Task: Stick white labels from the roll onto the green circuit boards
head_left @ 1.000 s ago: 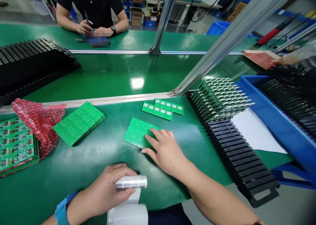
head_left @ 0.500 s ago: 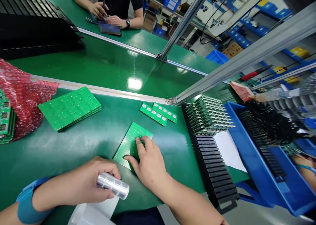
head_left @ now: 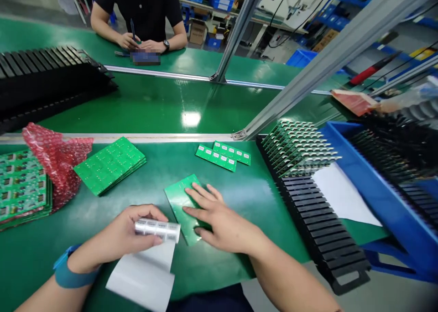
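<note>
My left hand (head_left: 137,232) is closed around a roll of silvery labels (head_left: 171,231), with its white backing strip (head_left: 142,278) hanging down and curling over the table. Just right of it, a bare green circuit board (head_left: 179,207) lies flat on the table. My right hand (head_left: 219,218) rests on that board's right side, fingers spread, covering part of it. Beyond the board are two narrow green boards (head_left: 216,158) with white labels along them. A small stack of green circuit board panels (head_left: 109,166) sits to the left.
Red bubble wrap (head_left: 56,166) partly covers populated boards (head_left: 22,184) at far left. On the right, a black slotted rack (head_left: 315,211) holds upright boards (head_left: 301,148) beside a blue bin (head_left: 345,152). A metal frame post (head_left: 290,91) rises behind. A co-worker (head_left: 140,24) sits across the bench.
My right hand's fingers have gone from bent to spread flat on the board, which has turned. More backing strip shows below the label roll. The whole view has shifted and levelled.
</note>
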The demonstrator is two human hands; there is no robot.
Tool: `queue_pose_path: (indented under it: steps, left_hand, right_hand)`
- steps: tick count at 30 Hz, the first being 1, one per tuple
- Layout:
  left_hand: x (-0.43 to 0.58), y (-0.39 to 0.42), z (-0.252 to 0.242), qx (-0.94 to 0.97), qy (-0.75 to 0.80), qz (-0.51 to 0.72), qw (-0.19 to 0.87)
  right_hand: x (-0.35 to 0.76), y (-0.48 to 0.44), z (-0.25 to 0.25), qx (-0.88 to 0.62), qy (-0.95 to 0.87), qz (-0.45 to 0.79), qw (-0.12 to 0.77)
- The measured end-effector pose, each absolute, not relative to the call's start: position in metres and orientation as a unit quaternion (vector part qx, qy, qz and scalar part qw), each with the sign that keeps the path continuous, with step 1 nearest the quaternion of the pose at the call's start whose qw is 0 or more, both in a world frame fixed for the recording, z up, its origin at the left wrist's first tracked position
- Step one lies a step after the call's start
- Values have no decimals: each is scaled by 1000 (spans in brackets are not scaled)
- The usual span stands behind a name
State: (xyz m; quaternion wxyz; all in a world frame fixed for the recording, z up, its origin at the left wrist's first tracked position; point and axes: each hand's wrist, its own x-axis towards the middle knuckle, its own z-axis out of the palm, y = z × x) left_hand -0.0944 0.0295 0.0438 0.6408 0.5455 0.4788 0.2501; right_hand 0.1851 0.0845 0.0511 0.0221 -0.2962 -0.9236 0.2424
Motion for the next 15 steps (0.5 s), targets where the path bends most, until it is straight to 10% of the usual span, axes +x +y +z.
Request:
queue_pose_path:
  steps: [15]
  left_hand:
    - [-79, 31, 35, 594, 535, 320, 508]
  right_hand:
    - [200, 111, 39, -340, -889, 307, 26]
